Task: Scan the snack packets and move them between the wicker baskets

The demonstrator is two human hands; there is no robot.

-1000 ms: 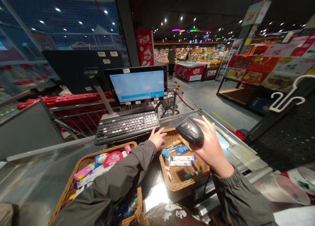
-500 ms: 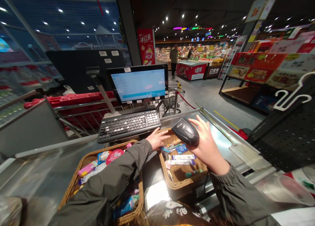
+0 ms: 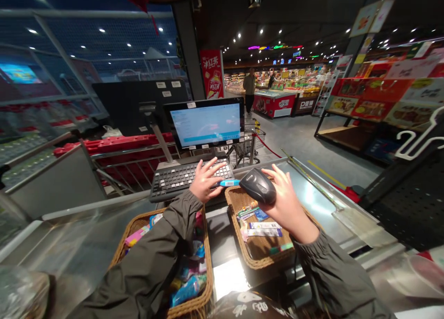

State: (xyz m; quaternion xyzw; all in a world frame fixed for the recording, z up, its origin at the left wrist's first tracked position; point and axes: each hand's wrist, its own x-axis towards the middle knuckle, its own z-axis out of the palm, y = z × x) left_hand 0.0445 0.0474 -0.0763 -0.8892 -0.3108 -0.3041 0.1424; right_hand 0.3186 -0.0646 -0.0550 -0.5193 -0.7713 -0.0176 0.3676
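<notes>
item: small blue packet (image 3: 229, 183), held level, above far-left corner of right basket (image 3: 256, 264), just in front of keyboard (image 3: 180, 180) edge.
L hand: left hand (image 3: 204, 182) pinches packet's near end btw thumb + a finger; other fingers spread out over keyboard's right keys. Clamped on packet, light grip.
R hand: right hand (image 3: 286, 203) wrapped round black handheld scanner (image 3: 258, 185), fingers closed on its body, nose aimed left at packet. Scanner + packet just beside each other; can't tell if touching.
step, as I read it: item presented to scanner, i.e. the read itself. Can't see a beam or the barcode, too small.
next move needs: code side of packet turned square to scanner window, both hands steady, small gap kept. Then a free spot for the packet, prob. one of the baskets.
right basket: wicker, under both hands, a few thin packets and sticks (image 3: 260, 226) lying flat, much of the bottom bare.
left basket: left basket (image 3: 209, 268), wicker, under L sleeve, well filled w/ coloured small goods.
screen: monitor (image 3: 206, 123) lit, behind keyboard; text not legible.
surface: shiny metal surface (image 3: 312, 194) carries both baskets, runs off to the right.
beyond: shopping cart (image 3: 249, 143) behind monitor; a person (image 3: 249, 85) stands far off in the shop aisle.
</notes>
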